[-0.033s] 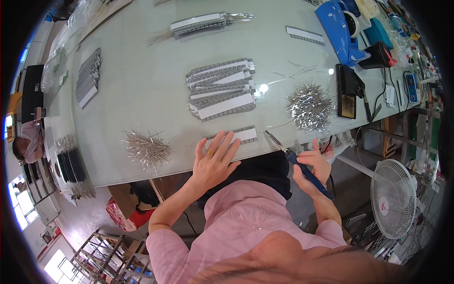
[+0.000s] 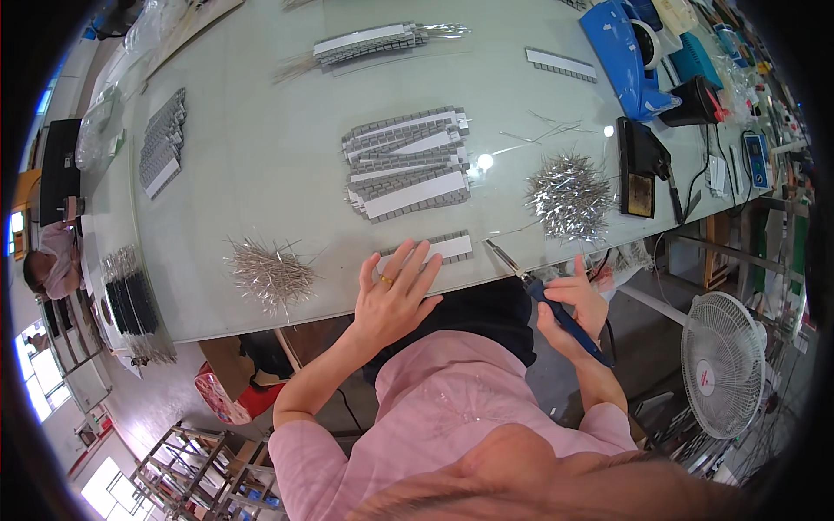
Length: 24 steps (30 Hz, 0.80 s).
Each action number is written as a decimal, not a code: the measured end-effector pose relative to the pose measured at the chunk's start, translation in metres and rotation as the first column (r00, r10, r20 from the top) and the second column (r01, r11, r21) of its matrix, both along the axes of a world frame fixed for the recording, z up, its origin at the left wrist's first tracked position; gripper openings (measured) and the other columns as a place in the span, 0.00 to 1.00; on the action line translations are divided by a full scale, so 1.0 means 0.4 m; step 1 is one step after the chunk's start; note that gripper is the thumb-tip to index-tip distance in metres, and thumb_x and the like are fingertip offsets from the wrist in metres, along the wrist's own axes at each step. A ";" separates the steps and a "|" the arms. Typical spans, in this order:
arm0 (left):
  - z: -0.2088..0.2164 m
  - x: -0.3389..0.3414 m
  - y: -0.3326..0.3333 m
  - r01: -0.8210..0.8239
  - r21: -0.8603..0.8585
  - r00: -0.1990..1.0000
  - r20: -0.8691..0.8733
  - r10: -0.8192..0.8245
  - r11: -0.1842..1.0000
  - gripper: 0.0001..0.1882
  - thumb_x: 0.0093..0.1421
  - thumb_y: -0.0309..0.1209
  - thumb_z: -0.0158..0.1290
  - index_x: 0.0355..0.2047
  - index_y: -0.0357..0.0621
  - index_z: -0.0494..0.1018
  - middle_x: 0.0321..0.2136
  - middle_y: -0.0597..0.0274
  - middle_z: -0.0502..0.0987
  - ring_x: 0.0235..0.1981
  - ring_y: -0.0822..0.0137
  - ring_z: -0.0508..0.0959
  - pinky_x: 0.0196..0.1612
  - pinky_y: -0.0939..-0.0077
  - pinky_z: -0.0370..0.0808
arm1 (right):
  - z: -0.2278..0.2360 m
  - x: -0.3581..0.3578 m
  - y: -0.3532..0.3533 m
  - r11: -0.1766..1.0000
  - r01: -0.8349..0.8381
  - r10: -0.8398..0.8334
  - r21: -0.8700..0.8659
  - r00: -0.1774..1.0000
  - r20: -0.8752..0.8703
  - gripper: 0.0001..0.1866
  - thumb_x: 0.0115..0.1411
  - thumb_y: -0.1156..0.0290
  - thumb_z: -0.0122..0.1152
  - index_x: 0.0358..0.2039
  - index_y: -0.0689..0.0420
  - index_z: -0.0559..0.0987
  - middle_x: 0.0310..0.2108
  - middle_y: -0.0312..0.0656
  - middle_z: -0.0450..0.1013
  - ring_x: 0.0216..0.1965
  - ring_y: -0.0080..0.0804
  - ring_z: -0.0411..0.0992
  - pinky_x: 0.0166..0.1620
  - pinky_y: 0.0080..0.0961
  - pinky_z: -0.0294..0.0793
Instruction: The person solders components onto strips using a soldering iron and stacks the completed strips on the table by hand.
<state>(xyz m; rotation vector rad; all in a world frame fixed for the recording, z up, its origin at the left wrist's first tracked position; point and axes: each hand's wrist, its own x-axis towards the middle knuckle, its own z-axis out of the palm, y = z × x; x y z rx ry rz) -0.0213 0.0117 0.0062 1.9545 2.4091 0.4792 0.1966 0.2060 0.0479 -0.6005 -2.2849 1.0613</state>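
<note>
My left hand (image 2: 387,300), fingers spread, lies over a grey segmented strip with a white top (image 2: 452,247) near the table's front edge and covers its left end. In my right hand (image 2: 578,308) is a soldering iron (image 2: 566,324) with a dark blue handle, its metal tip pointing up and left, just right of the strip. A thin wire lies near the tip. Beyond my left hand is a stack of similar grey and white strips (image 2: 408,165). One pile of thin metal leads (image 2: 569,198) sits right of the stack, another pile of leads (image 2: 271,273) left of my hand.
A black soldering stand (image 2: 638,165) and a blue tape dispenser (image 2: 621,61) are at the right. More strips lie at the far middle (image 2: 365,43), far right (image 2: 560,65) and left (image 2: 162,143). A white fan (image 2: 723,365) stands right of me. Another person (image 2: 56,260) is at far left.
</note>
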 end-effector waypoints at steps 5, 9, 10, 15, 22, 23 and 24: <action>-0.003 0.000 0.001 -0.005 -0.028 0.999 -0.047 0.004 1.000 0.32 0.53 0.48 0.61 0.57 0.56 0.71 0.61 0.67 0.67 0.64 0.68 0.64 0.63 0.52 0.51 | 0.012 -0.017 0.002 0.997 -0.047 0.045 0.054 0.999 0.029 0.14 0.40 0.79 0.68 0.30 0.55 0.77 0.28 0.41 0.78 0.31 0.36 0.79 0.64 0.51 0.63; -0.001 0.001 0.000 -0.004 -0.031 0.999 -0.046 0.003 1.000 0.32 0.53 0.48 0.61 0.57 0.56 0.71 0.61 0.67 0.67 0.64 0.68 0.64 0.63 0.52 0.51 | 0.018 -0.024 0.003 0.997 -0.052 0.050 0.064 0.998 0.036 0.14 0.40 0.79 0.68 0.29 0.55 0.77 0.28 0.40 0.78 0.31 0.36 0.79 0.63 0.51 0.64; -0.002 0.002 0.001 0.001 -0.018 1.000 -0.020 -0.001 1.000 0.32 0.52 0.47 0.62 0.57 0.54 0.71 0.61 0.65 0.67 0.63 0.65 0.65 0.64 0.52 0.50 | 0.019 -0.026 0.002 0.996 -0.052 0.050 0.065 0.998 0.036 0.14 0.40 0.80 0.68 0.29 0.55 0.77 0.28 0.40 0.78 0.30 0.36 0.78 0.63 0.51 0.65; -0.004 0.001 0.001 0.007 -0.003 1.000 0.014 -0.007 1.000 0.33 0.52 0.45 0.63 0.58 0.52 0.71 0.61 0.63 0.68 0.63 0.63 0.66 0.64 0.52 0.49 | 0.019 -0.029 0.003 0.997 -0.056 0.054 0.059 0.998 0.037 0.13 0.40 0.80 0.68 0.29 0.55 0.77 0.28 0.41 0.77 0.30 0.36 0.78 0.62 0.51 0.66; -0.002 0.000 0.002 0.008 -0.009 1.000 0.018 -0.008 1.000 0.33 0.52 0.45 0.63 0.58 0.53 0.71 0.61 0.63 0.67 0.63 0.64 0.66 0.64 0.52 0.49 | 0.020 -0.033 0.003 0.997 -0.057 0.055 0.042 0.998 0.042 0.13 0.40 0.80 0.68 0.29 0.56 0.77 0.28 0.41 0.77 0.30 0.36 0.78 0.62 0.50 0.66; -0.002 0.000 0.002 0.008 -0.013 1.000 0.017 -0.007 1.000 0.33 0.52 0.46 0.63 0.58 0.53 0.71 0.61 0.64 0.67 0.63 0.64 0.66 0.64 0.52 0.49 | 0.021 -0.034 0.003 0.998 -0.055 0.053 0.036 0.998 0.046 0.13 0.40 0.80 0.68 0.29 0.55 0.77 0.28 0.41 0.77 0.30 0.36 0.78 0.62 0.50 0.66; -0.002 0.000 0.002 0.008 -0.012 1.000 0.018 -0.008 1.000 0.33 0.52 0.46 0.63 0.58 0.53 0.71 0.61 0.64 0.67 0.63 0.64 0.66 0.64 0.52 0.49 | 0.022 -0.035 0.002 0.998 -0.055 0.053 0.037 0.997 0.047 0.13 0.40 0.80 0.68 0.29 0.55 0.77 0.28 0.41 0.77 0.30 0.36 0.78 0.62 0.50 0.66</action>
